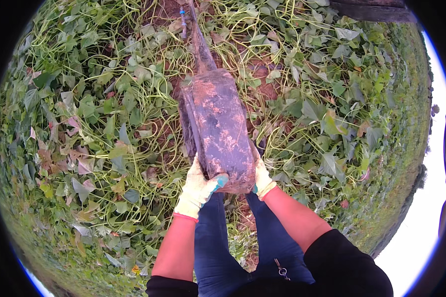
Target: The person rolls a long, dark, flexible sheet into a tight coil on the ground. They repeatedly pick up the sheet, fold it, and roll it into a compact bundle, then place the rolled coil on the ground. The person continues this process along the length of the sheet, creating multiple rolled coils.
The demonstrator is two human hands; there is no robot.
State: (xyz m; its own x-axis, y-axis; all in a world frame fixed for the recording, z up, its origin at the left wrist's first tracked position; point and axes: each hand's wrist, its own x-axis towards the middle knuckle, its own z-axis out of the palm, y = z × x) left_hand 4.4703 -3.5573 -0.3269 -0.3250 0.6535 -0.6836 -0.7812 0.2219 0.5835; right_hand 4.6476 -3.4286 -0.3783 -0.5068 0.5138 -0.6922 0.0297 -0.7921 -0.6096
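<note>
Both my gloved hands grip the near end of a dark, soil-smeared block-shaped bundle (223,126), held in front of my legs. My left hand (199,187) has its teal-tipped thumb on the top face, its fingers wrapped around the left side and partly hidden. On the opposite side, my right hand (262,176) grips the right edge, most fingertips out of sight underneath. Layered edges show along the bundle's left side; its material cannot be told. A narrow dark strip (200,44) stretches from the far end towards the top of the view.
Leafy green vines (115,122) spread over reddish soil (265,80) all around. A thin tube with blue bands (183,22) lies beside the strip. At the upper right is another dark object (375,11). Below, my jeans (212,234) carry a hanging key ring (282,271).
</note>
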